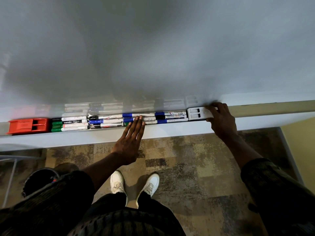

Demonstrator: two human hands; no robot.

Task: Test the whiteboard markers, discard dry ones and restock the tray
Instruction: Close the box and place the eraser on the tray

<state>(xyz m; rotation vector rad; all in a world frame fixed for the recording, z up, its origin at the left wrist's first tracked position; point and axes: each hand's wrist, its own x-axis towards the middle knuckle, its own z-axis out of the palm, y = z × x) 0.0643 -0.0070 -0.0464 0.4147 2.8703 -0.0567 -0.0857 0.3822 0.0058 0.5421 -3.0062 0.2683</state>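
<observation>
— Left hand (132,135)?
— My fingers straight and flat, tips resting on the markers (73,124) lined in the tray (85,135).
— Right hand (221,120)?
— Curled round the white eraser (203,114), right of my left fingertips.

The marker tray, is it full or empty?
Full: markers fill the tray in rows between the red eraser and the white eraser.
</observation>
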